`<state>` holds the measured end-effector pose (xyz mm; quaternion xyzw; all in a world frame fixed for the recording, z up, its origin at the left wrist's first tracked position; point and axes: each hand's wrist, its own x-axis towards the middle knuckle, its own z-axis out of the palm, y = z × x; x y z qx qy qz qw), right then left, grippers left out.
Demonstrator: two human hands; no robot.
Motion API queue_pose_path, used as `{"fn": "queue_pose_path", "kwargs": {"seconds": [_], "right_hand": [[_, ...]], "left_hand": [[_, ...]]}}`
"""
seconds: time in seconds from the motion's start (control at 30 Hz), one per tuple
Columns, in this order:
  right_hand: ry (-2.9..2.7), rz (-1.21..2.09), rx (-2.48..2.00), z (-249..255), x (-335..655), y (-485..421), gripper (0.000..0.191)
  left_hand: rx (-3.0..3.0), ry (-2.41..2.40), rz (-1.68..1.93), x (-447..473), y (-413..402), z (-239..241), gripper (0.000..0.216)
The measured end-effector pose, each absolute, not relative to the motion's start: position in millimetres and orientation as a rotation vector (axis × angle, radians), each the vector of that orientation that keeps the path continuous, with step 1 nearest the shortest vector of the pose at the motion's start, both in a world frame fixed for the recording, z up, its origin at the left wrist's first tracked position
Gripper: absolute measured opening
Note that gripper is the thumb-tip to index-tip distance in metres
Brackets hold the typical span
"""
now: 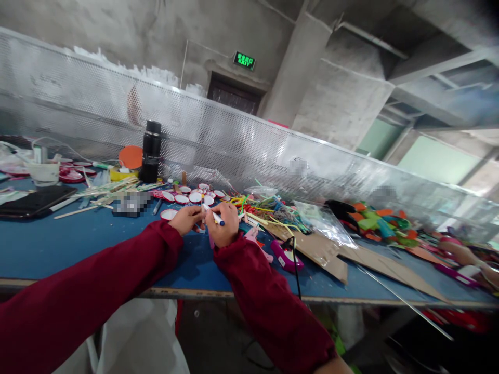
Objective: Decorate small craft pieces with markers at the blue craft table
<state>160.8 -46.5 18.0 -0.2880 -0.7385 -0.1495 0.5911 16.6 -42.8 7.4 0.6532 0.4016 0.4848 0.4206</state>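
Note:
My right hand (225, 221) grips a white marker pen (217, 218) with a dark blue end, which slants toward the lower right. Close against it on the left, my left hand (187, 219) has its fingers pinched together. A small piece with an orange-yellow tip (202, 199) stands up between the hands; I cannot make out what it is or which hand bears it. Just beyond the fingers lie several round white discs with red rims (181, 199). A single disc (169, 214) rests beside my left wrist. Pink-handled pliers (255, 240) lie right of my right hand.
A black bottle (151, 153) stands by the perforated metal screen (234, 140). At left are a phone (37, 201), thin wooden sticks (105, 193) and a white cup (43, 172). Rightward lie a purple tape-like holder (286, 255), cardboard (312, 246), coloured strands, and another person's arm (463, 254).

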Motion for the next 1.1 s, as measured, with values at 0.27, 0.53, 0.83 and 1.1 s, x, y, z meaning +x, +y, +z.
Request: {"fn": "queue_pose_path", "kwargs": {"seconds": [0.27, 0.53, 0.83, 1.1], "right_hand": [[-1.700, -0.359, -0.699, 17.6, 161.6, -46.0, 0.012], [-1.738, -0.352, -0.665, 18.2, 160.1, -47.4, 0.011], [-1.705, -0.362, -0.663, 16.8, 160.7, -45.8, 0.011], [-1.708, -0.369, -0.668, 16.7, 160.9, -44.5, 0.012]], "left_hand": [[1.643, 1.002, 1.206, 16.4, -43.5, 8.6, 0.030], [1.649, 1.008, 1.220, 16.2, -41.4, 5.8, 0.032], [1.649, 1.008, 1.214, 16.6, -42.7, 7.1, 0.031], [1.637, 1.011, 1.207, 16.9, -43.0, 7.6, 0.031]]}}
